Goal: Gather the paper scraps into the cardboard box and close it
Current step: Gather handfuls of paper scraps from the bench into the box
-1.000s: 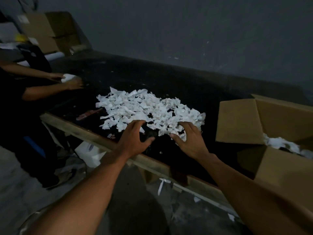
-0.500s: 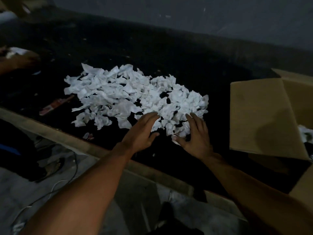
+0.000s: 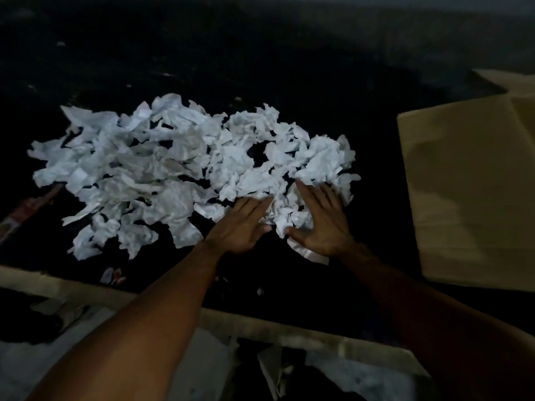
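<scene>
Left hand (image 3: 241,224) and right hand (image 3: 321,224) flat, open, holding nothing, pressed on near right edge of paper scraps (image 3: 173,175) heaped mid-worktop (image 3: 289,68). Best cupped inward, scooping tight bundle; cardboard box (image 3: 469,198) open at right.

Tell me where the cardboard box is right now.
In the head view the cardboard box sits at the right edge of the dark table, flap open, just right of the paper scraps and the right hand.
</scene>
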Tool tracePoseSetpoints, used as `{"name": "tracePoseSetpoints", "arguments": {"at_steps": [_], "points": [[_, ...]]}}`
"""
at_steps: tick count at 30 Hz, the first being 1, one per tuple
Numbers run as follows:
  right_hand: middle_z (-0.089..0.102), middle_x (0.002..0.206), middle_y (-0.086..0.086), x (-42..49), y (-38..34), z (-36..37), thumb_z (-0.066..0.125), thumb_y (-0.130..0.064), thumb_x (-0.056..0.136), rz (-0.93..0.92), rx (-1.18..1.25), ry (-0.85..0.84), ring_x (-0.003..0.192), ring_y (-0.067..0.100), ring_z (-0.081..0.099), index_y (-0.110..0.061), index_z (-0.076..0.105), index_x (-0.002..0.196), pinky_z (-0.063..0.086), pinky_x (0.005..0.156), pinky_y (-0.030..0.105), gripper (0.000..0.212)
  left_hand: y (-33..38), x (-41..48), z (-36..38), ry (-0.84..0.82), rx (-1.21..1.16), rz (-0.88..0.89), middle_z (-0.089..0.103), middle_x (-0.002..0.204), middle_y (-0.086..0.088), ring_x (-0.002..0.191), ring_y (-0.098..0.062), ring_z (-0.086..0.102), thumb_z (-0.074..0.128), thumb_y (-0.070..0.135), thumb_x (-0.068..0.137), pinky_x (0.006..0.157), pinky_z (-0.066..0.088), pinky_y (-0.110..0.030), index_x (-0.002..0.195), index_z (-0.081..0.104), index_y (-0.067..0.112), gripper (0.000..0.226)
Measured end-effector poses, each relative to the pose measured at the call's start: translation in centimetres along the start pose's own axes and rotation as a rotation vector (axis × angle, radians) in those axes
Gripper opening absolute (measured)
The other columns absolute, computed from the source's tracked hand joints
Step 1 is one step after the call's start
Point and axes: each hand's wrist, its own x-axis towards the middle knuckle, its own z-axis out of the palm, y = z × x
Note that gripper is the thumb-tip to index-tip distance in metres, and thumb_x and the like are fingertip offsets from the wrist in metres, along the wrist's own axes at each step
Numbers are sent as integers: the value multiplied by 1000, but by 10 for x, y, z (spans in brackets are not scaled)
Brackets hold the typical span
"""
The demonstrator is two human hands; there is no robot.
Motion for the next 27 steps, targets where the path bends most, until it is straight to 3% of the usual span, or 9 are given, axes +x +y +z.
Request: {"name": "tracePoseSetpoints", "arguments": {"at_steps": [2,5,7,11,13,16,20,24,27], "points": [[48,140,7,-2,1,8,53,-70,71,-9,-38,29,136,35,31,-28,39,146,24,112,52,87,0,4,3,46,-9,-14,54,116,-13,108,-27,39,41,42,94,93,42,-45,143,39,8,59],[58,124,11,-7,6,19,67,-54,77,-135,-5,194,123,34,46,-18,62,128,35,106,51,62,3,4,6,153,-24,-14,57,109,-11,104,-27,43,49,41,92,89,41,-41,124,58,11,45],[60,120,14,-4,9,23,73,-45,77,-186,17,277,118,35,51,-11,68,116,38,103,48,52,1,4,8,222,-65,-1,55,110,-11,105,-27,45,55,41,88,88,40,-38,110,64,12,37],[59,124,16,-3,12,28,74,-42,77,-176,17,230,118,34,53,-6,68,101,40,102,42,43,-7,11,15,266,-103,126,54,130,-14,116,-32,47,60,28,88,95,42,-36,86,63,4,24],[63,118,12,1,11,27,71,-42,78,-168,-1,204,114,31,55,-4,69,97,42,99,41,42,-8,18,15,243,-80,169,61,123,-13,112,-30,52,59,24,85,92,46,-41,85,62,4,21],[65,105,10,-1,7,28,65,-37,81,-173,32,228,103,25,55,-3,64,89,42,93,34,35,0,20,13,227,-117,67,63,104,-6,103,-27,53,58,20,74,80,47,-45,98,55,13,25],[64,101,9,-2,6,28,58,-34,83,-31,60,204,97,25,54,-8,62,107,38,87,29,35,0,19,14,240,-59,56,62,105,-5,99,-30,54,51,18,81,83,45,-42,121,56,21,41],[63,100,9,0,5,26,50,-32,90,-66,27,207,97,20,51,-10,69,112,39,89,34,36,-7,19,19,252,-25,34,61,103,-9,97,-31,52,52,19,88,82,43,-45,109,64,14,25],[59,109,11,-5,1,23,57,-40,88,-65,77,196,105,20,50,-12,69,114,42,91,38,40,-4,18,18,268,-81,6,59,117,-15,106,-34,53,50,17,85,89,43,-43,101,65,10,23]]}}
